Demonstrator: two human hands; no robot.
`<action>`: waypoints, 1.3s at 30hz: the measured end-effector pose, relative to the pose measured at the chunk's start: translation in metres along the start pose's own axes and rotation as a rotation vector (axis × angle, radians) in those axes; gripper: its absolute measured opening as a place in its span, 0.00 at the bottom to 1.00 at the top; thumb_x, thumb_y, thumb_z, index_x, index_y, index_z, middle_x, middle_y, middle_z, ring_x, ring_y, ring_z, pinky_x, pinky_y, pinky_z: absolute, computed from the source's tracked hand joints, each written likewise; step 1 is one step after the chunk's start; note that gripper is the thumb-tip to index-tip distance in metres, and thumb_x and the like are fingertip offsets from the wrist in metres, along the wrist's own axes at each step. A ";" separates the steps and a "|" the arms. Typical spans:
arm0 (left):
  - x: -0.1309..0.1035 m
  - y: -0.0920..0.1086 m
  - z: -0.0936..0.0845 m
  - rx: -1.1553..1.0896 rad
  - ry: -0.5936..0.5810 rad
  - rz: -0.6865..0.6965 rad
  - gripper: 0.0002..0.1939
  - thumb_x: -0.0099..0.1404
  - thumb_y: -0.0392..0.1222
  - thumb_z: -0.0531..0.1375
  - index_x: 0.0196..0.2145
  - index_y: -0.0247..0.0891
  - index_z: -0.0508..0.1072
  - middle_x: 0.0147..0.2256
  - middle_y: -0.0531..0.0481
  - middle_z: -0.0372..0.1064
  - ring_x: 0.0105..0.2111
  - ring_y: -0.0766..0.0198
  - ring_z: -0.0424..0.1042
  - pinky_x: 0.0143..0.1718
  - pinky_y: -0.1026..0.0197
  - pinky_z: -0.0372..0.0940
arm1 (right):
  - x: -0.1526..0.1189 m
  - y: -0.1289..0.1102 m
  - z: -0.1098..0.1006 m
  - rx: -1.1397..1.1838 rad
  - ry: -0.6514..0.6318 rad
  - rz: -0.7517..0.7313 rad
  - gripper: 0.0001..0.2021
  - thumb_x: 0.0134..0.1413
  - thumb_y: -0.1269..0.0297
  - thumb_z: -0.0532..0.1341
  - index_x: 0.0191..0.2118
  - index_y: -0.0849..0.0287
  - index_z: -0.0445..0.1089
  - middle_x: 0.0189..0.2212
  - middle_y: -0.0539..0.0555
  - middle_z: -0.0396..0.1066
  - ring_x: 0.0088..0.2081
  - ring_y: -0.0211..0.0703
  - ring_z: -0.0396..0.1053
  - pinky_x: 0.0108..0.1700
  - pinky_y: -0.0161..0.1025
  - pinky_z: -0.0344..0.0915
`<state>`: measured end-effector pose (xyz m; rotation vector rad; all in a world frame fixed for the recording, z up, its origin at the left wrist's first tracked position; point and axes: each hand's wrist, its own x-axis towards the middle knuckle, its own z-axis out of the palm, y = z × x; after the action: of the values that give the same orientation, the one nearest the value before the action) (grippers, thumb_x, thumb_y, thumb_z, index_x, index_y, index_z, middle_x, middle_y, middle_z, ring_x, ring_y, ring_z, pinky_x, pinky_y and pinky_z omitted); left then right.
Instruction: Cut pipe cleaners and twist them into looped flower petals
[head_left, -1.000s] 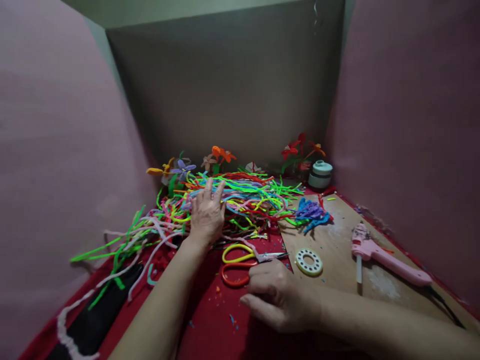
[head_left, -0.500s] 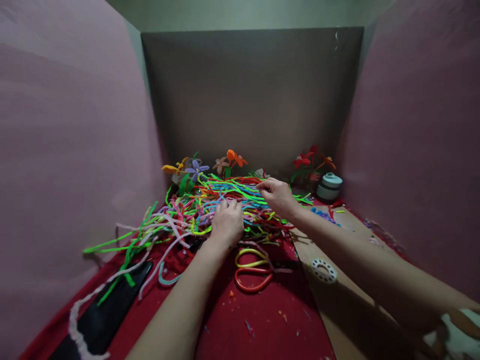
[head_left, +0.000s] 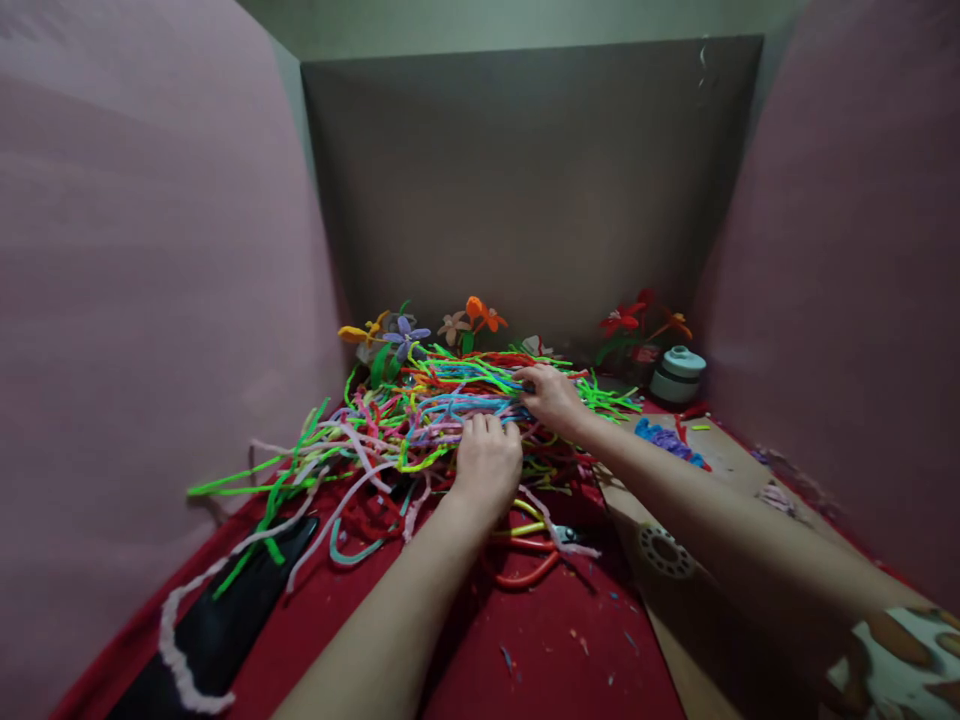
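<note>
I am inspecting remotely: the pile of fuzzy stems [head_left: 450,405] is lying mid-scene, before the far wall [head_left: 525,190]. The left hand [head_left: 491,462] is resting on its near edge, fingers curling down; I cannot tell whether they are gripping. The right hand [head_left: 556,398] is reaching in from the right, slightly farther, thumb and fingers drawing together at the stems; any strand between them is not showing clearly. In my judgement, tangled strands could be dragging neighbours along if one is pulled. A loose pink strand [head_left: 579,550] is crossing the scissors [head_left: 529,545]; snagging could shift them. Against one second ago, the right hand is now working at the pile rather than near the scissors, and the left fingers are curling instead of spreading
</note>
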<state>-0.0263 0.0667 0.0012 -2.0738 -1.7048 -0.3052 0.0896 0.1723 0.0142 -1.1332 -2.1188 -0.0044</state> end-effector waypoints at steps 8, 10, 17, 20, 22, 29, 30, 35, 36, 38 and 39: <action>-0.002 0.001 0.000 -0.004 -0.025 -0.002 0.13 0.62 0.31 0.48 0.36 0.27 0.71 0.36 0.35 0.68 0.39 0.53 0.66 0.39 0.53 0.59 | 0.013 -0.023 0.006 -0.073 0.008 -0.171 0.14 0.48 0.75 0.57 0.39 0.58 0.75 0.38 0.59 0.69 0.43 0.49 0.62 0.47 0.44 0.60; -0.003 0.001 -0.001 -0.008 -0.020 -0.006 0.13 0.62 0.31 0.47 0.36 0.27 0.70 0.36 0.35 0.67 0.38 0.53 0.66 0.38 0.53 0.60 | 0.020 -0.022 0.009 -0.091 0.023 -0.145 0.17 0.48 0.73 0.58 0.46 0.59 0.71 0.43 0.60 0.67 0.46 0.50 0.60 0.48 0.45 0.59; 0.000 -0.002 0.002 -0.050 0.014 -0.109 0.15 0.61 0.32 0.48 0.45 0.28 0.64 0.42 0.35 0.65 0.40 0.54 0.67 0.39 0.53 0.62 | 0.015 -0.010 0.029 -0.028 -0.131 -0.192 0.08 0.51 0.72 0.57 0.31 0.62 0.75 0.32 0.59 0.70 0.37 0.46 0.64 0.42 0.41 0.61; 0.003 -0.006 0.008 -0.081 0.041 -0.148 0.21 0.60 0.32 0.49 0.52 0.25 0.58 0.53 0.30 0.57 0.44 0.54 0.66 0.42 0.55 0.62 | -0.002 -0.007 0.034 0.017 -0.149 -0.260 0.09 0.53 0.71 0.55 0.33 0.61 0.74 0.34 0.57 0.71 0.38 0.43 0.64 0.42 0.39 0.60; 0.004 -0.008 0.012 -0.103 0.048 -0.137 0.25 0.59 0.32 0.51 0.55 0.25 0.54 0.57 0.30 0.51 0.48 0.54 0.64 0.44 0.56 0.62 | -0.012 -0.006 0.034 0.039 -0.149 -0.291 0.10 0.53 0.72 0.55 0.35 0.61 0.74 0.35 0.58 0.72 0.38 0.43 0.64 0.43 0.39 0.60; 0.005 -0.011 0.017 -0.066 -0.013 -0.065 0.19 0.61 0.31 0.48 0.50 0.25 0.63 0.46 0.34 0.65 0.44 0.53 0.65 0.45 0.53 0.61 | -0.014 -0.007 0.016 0.142 -0.033 -0.297 0.12 0.46 0.76 0.55 0.34 0.61 0.74 0.37 0.57 0.71 0.40 0.43 0.66 0.46 0.39 0.62; 0.004 -0.011 0.018 -0.055 -0.014 -0.061 0.19 0.61 0.31 0.47 0.49 0.25 0.63 0.46 0.34 0.64 0.44 0.52 0.64 0.45 0.52 0.61 | -0.010 -0.006 0.012 0.152 0.050 -0.254 0.12 0.45 0.76 0.55 0.32 0.61 0.74 0.36 0.57 0.71 0.41 0.44 0.66 0.47 0.40 0.62; 0.003 -0.008 0.019 -0.009 -0.021 -0.053 0.21 0.62 0.30 0.46 0.53 0.23 0.61 0.49 0.32 0.62 0.46 0.52 0.63 0.44 0.52 0.61 | 0.015 0.006 0.009 -0.040 0.152 -0.049 0.20 0.44 0.75 0.56 0.45 0.62 0.71 0.44 0.60 0.67 0.48 0.51 0.60 0.51 0.45 0.59; 0.003 -0.008 0.019 -0.004 -0.025 -0.052 0.21 0.63 0.30 0.46 0.53 0.24 0.61 0.49 0.32 0.63 0.45 0.52 0.63 0.44 0.52 0.61 | 0.019 0.009 0.011 -0.053 0.130 -0.019 0.21 0.44 0.76 0.55 0.47 0.64 0.70 0.44 0.61 0.67 0.47 0.51 0.61 0.50 0.46 0.59; 0.003 -0.008 0.016 0.005 -0.033 -0.049 0.20 0.62 0.30 0.46 0.52 0.24 0.62 0.48 0.32 0.63 0.45 0.53 0.64 0.43 0.53 0.61 | 0.020 0.014 0.018 -0.063 0.071 0.004 0.19 0.43 0.77 0.55 0.43 0.67 0.72 0.39 0.63 0.69 0.43 0.51 0.63 0.47 0.46 0.61; 0.003 -0.008 0.015 0.007 -0.038 -0.046 0.20 0.62 0.30 0.46 0.51 0.25 0.63 0.48 0.32 0.63 0.45 0.53 0.64 0.43 0.53 0.61 | 0.019 0.015 0.021 -0.060 0.035 -0.009 0.16 0.43 0.77 0.55 0.39 0.66 0.74 0.37 0.62 0.70 0.41 0.50 0.64 0.46 0.44 0.61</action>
<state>-0.0348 0.0773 -0.0093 -2.0496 -1.7755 -0.2752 0.0814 0.2018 0.0054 -1.1501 -2.1053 -0.0925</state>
